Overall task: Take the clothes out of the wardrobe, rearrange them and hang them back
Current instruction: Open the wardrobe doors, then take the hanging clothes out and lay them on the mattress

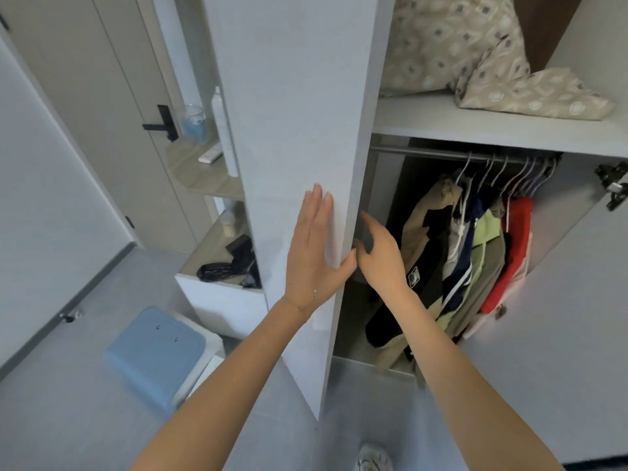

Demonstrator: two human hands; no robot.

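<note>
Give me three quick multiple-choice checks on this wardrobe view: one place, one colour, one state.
1. Where does the patterned pillow lie?
A. on the floor
B. on the shelf above the rail
C. on a chair

2. What colour is the garment furthest right on the rail?
A. purple
B. yellow
C. red

3. How is the left hand placed?
A. flat on the wardrobe door, fingers straight
B. pinching a sleeve
C. clenched in a fist

Answers:
1. B, the pillow rests on the board over the rail.
2. C, the last hanging piece is bright red.
3. A, its palm and straight fingers lie against the door face.
</note>
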